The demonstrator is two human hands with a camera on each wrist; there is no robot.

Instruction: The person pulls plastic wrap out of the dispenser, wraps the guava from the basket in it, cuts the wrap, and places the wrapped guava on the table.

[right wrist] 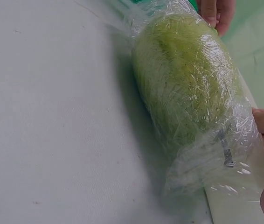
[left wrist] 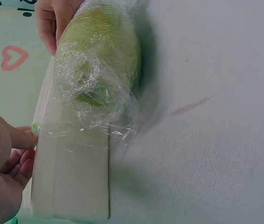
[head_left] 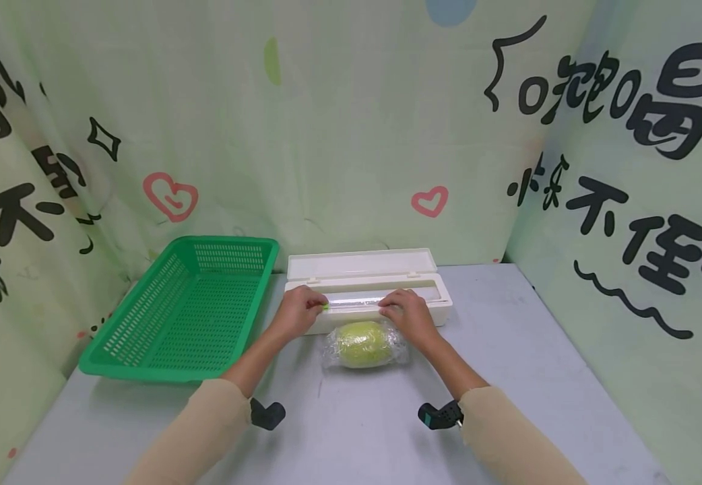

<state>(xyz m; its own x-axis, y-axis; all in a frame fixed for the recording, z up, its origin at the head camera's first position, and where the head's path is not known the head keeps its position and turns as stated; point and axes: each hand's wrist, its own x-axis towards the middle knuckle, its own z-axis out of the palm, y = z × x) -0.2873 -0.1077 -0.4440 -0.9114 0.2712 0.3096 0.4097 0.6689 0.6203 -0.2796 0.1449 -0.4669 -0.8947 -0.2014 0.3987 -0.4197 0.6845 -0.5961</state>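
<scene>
A long white cling film box [head_left: 351,320] stands on the table with its lid [head_left: 360,265] raised at the back. Inside lies a roll of clear cling film [head_left: 354,300]. My left hand [head_left: 300,311] pinches a small green tab [left wrist: 35,128] at the box's front edge, left of the middle. Farther right along this edge, my right hand [head_left: 408,313] has curled fingers at the film; its fingertips are partly hidden. In front of the box lies a yellow-green, melon-like fruit [head_left: 363,345] wrapped in crinkled film, its loose film ends [left wrist: 122,128] sticking out.
A green plastic basket [head_left: 242,323] with slotted walls stands at the left of the white table [head_left: 508,377]. Behind and at both sides hang pale green printed curtains [head_left: 339,135]. Dark wrist-worn devices [head_left: 440,415] sit at the sleeve cuffs.
</scene>
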